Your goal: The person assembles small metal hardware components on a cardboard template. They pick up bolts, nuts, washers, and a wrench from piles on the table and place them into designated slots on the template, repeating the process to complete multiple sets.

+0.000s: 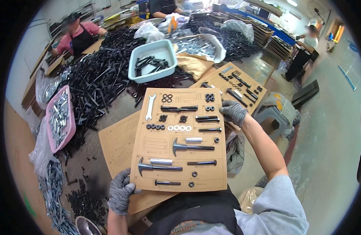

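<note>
My left hand (121,192), in a grey knit glove, is closed on the lower left corner of a brown cardboard hardware board (211,177). On the board's right edge, near the top, my gloved right hand (234,112) grips too. The board is tilted up before me. It carries an open-end wrench (150,106), white washers (179,128), black nuts, several bolts, two silver sleeves and two T-shaped hook bolts (194,147). Beneath it, partly hidden, lies another cardboard sheet (117,145) with printed outlines.
A second filled board (223,88) lies behind to the right. Dark bolts (98,78) are heaped across the table. A light blue tub (132,64) and a pink tray (52,137) hold hardware. A metal bowl (86,226) sits lower left. Three people are farther back; a grey stool (274,117) stands right.
</note>
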Tool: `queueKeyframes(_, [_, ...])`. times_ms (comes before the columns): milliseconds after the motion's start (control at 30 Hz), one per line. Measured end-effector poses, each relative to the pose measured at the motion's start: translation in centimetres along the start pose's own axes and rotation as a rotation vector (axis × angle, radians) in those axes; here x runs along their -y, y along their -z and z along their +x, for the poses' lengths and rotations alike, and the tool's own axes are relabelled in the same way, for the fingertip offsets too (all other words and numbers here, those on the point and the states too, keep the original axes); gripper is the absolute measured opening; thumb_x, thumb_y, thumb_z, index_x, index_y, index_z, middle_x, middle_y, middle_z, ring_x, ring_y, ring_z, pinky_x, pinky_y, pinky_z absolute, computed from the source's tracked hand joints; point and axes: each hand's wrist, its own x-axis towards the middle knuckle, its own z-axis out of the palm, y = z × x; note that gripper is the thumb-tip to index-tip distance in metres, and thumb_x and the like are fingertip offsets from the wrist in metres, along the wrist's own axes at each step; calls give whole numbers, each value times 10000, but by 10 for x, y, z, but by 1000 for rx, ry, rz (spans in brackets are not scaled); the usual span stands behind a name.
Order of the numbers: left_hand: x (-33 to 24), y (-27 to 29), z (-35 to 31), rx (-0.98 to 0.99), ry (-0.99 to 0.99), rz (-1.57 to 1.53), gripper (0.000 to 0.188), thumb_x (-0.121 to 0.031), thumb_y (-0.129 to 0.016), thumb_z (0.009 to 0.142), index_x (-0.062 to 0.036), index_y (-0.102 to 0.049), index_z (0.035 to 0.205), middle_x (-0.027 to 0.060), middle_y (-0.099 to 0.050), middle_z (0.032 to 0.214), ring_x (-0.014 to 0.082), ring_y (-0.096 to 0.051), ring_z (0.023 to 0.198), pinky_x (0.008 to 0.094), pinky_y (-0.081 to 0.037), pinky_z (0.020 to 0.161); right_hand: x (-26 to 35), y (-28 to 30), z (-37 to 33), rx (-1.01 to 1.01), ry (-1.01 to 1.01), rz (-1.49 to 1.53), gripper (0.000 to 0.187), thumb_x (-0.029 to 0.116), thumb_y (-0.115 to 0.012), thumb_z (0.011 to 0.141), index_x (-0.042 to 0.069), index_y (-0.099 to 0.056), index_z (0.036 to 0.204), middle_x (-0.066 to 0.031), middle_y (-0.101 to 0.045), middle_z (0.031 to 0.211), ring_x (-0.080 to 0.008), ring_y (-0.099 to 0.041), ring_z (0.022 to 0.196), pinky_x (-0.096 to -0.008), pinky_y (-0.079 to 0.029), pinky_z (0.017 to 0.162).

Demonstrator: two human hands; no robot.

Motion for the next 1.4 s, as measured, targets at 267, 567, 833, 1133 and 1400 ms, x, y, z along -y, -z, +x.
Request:
queueKeyframes(267, [-39, -94, 120, 268, 15, 125, 676, -163, -698, 617, 45, -525, 1236, 115, -642, 1004, 199, -626, 885, 294, -550, 733, 16, 122, -8, -279, 1, 117, 187, 74, -595, 863, 20, -635, 1038, -57, -666, 834, -130, -610, 608, -248, -530, 514])
queueKeyframes(567, [-67, -214, 260, 346, -69, 330, 499, -61, -513, 703, -21, -591, 1195, 40, -623, 988, 98, -554, 808, 211, -455, 670, -12, 238, 59, -451, 132, 320, 177, 61, -580, 850, 31, -621, 1020, -58, -636, 785, -157, -576, 596, -281, -479, 476])
queueKeyframes(833, [-60, -264, 341, 305, 10, 238, 539, 101, -441, 770, -87, -581, 1255, 45, -626, 978, 109, -574, 758, 209, -509, 576, -46, 321, 103, -494, 90, 365, 153, 27, -543, 882, 20, -560, 1034, -124, -638, 988, -270, -634, 851, -367, -557, 676])
queueKeyframes(1133, [-32, -270, 383, 309, -121, 482, 531, 63, -468, 725, -45, -600, 1228, 94, -656, 994, 151, -599, 794, 268, -517, 654, -59, 293, 99, -407, 190, 474, 393, 10, -534, 820, 61, -528, 1210, -102, -627, 1097, -247, -621, 969, -391, -549, 803])
queueKeyframes(1400, [-2, -243, 392, 153, -333, 538, 379, -156, -561, 803, -45, -616, 1161, 148, -660, 1076, 251, -626, 986, 363, -489, 870, -108, 354, 109, -218, 119, 290, 386, 240, -596, 884, 68, -533, 1224, -73, -633, 1105, -185, -597, 953, -290, -487, 753])
